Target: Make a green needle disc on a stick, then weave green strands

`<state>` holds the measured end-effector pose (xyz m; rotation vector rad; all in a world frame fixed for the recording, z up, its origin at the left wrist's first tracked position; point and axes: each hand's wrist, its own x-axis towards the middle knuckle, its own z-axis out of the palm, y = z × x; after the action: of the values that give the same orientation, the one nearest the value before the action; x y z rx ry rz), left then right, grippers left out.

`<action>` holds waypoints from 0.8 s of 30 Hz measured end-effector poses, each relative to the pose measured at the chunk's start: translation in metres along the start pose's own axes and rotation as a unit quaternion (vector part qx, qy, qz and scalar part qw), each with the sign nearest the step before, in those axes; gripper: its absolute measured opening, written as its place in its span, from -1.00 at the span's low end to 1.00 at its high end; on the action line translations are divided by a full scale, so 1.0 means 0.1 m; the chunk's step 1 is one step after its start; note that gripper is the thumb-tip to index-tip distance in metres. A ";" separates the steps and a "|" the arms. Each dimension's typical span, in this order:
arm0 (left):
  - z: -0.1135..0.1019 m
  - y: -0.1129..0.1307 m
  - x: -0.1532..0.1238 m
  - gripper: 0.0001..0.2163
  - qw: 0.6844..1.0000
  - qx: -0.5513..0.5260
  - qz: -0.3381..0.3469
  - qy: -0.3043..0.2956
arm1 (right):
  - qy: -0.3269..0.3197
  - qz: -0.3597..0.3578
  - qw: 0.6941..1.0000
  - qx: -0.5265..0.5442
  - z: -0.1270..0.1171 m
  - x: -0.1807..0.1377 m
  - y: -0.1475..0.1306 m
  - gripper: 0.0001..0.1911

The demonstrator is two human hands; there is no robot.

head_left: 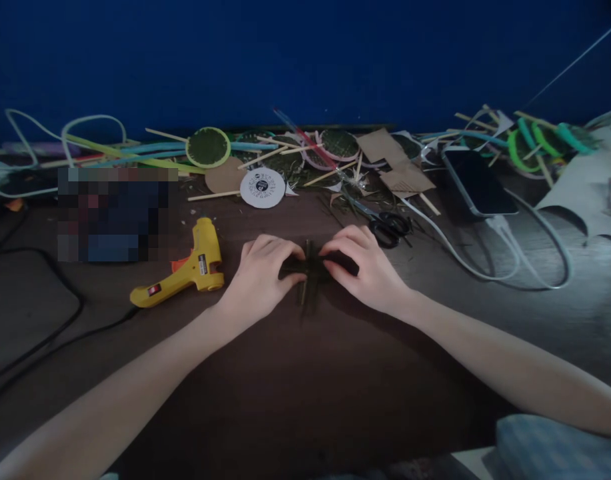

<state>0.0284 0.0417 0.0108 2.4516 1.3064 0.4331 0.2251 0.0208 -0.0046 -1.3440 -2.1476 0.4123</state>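
Observation:
Several thin greenish-brown strips (304, 293) lie or stand at the middle of the dark table, slightly blurred; some look like plant stems, but their kind is unclear. My left hand (268, 270) is closed in a pinch at their left side, thumb below and fingers curled above. From the other side my right hand (360, 270) pinches at the dark strips, its fingertips close to the left hand's. The parts between the fingers are mostly in shadow. A yellow glue gun (198, 263) lies on its side left of my left hand. Black-handled scissors (388, 227) lie beyond my right hand.
Along the blue wall (305, 60) runs a clutter of wooden sticks, coloured rings, a white printed disc (263, 187) and cardboard pieces (408, 175). A phone (478, 181) with a white cable (560, 263) lies right. A black cord (75, 330) crosses the left side.

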 end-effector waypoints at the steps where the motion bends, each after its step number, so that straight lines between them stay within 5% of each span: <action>1: -0.01 -0.01 0.01 -0.84 1.000 0.000 0.013 -0.007 | 0.009 -0.001 1.000 0.002 -0.01 0.00 0.00 -0.88; 6: -0.05 -0.01 0.03 -0.85 0.998 -0.005 0.066 -0.004 | -0.006 -0.035 0.999 -0.003 -0.02 -0.03 -0.01 -0.80; 13: 0.12 0.14 -0.06 -0.67 0.999 0.016 -0.031 0.037 | -0.021 -0.018 1.000 -0.005 0.01 -0.02 -0.02 -0.71; 24: -0.01 -0.03 0.02 -0.58 0.999 0.030 -0.028 -0.001 | -0.034 -0.053 0.997 -0.038 0.02 -0.04 -0.03 -0.79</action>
<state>0.0270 0.0455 0.0107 2.4564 1.4043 0.3819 0.2234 0.0164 -0.0059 -1.2676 -2.3002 0.3422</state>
